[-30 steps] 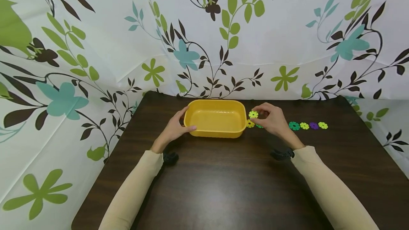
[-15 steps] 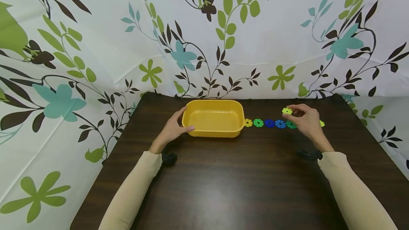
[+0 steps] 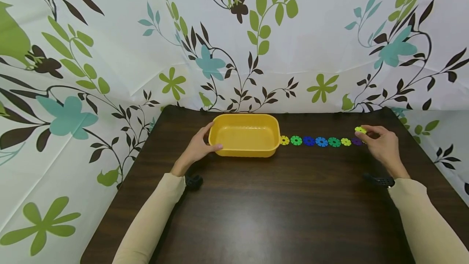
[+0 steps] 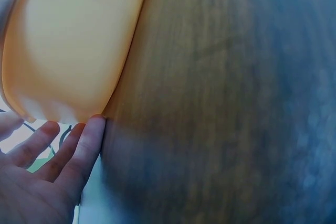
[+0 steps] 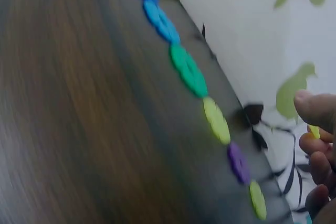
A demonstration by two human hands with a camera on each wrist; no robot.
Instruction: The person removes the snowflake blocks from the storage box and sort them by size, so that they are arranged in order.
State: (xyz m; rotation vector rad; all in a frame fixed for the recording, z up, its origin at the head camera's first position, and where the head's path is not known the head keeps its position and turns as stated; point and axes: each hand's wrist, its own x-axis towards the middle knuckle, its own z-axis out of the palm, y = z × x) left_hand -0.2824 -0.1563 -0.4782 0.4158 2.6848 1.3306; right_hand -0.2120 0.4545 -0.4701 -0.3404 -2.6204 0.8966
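Observation:
A yellow plastic tub (image 3: 244,152) stands at the back of the dark table. My left hand (image 3: 196,150) holds its left end, with the thumb at the front rim and the fingers against the outer wall. In the left wrist view, the fingertips (image 4: 94,124) touch the tub (image 4: 73,45). My right hand (image 3: 382,148) pinches a yellow-green notched plastic disc (image 3: 360,130) above the right part of a row of such discs. That row includes a green disc (image 3: 334,142) and a purple disc (image 3: 356,141), partly covered by the hand. The right wrist view shows the pinched disc (image 5: 314,131) mostly hidden by fingers.
The row runs right from the tub, with a yellow disc (image 3: 284,140) beside it and a blue disc (image 3: 309,141) further along. A patterned cloth (image 3: 234,72) hangs behind the wooden table (image 3: 249,207). Another yellow-green disc (image 5: 258,200) ends the row.
My right hand has moved right along the row, carrying the yellow-green disc from beside the tub to near the row's right end. The left hand stays on the tub.

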